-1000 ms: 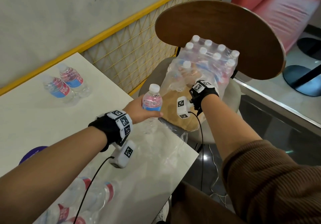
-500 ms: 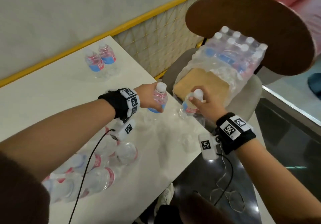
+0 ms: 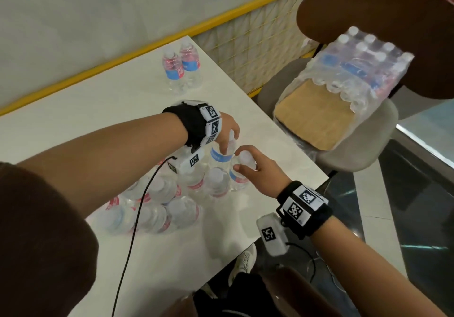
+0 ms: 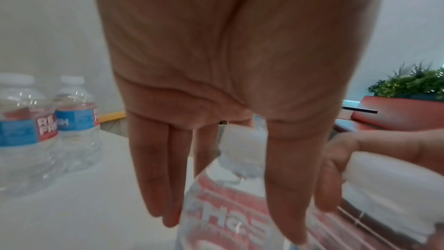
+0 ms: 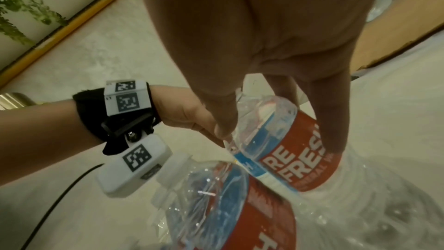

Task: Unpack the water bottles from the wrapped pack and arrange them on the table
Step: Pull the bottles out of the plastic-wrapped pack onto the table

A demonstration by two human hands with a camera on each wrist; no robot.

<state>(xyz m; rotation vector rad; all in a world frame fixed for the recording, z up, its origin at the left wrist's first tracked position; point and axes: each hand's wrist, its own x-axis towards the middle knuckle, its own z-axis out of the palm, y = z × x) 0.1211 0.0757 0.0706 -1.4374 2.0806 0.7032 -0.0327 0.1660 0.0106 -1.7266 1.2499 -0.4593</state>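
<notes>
1. Bottles are being set down: left hand (image 3: 227, 132) grips one bottle (image 3: 221, 155), right hand (image 3: 255, 169) grips another (image 3: 239, 174), both beside the cluster (image 3: 172, 198) on the table (image 3: 98, 110)
2. Next, probably: let go upright, return to the pack (image 3: 363, 71) on the chair (image 3: 363, 144)

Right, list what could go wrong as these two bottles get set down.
1. The left hand and right hand each hold a bottle right beside the standing cluster; a nudge could topple several.
2. The right hand's bottle sits close to the table edge and might roll off if tipped.
3. The half-emptied pack leans on the chair and could slump.
</notes>
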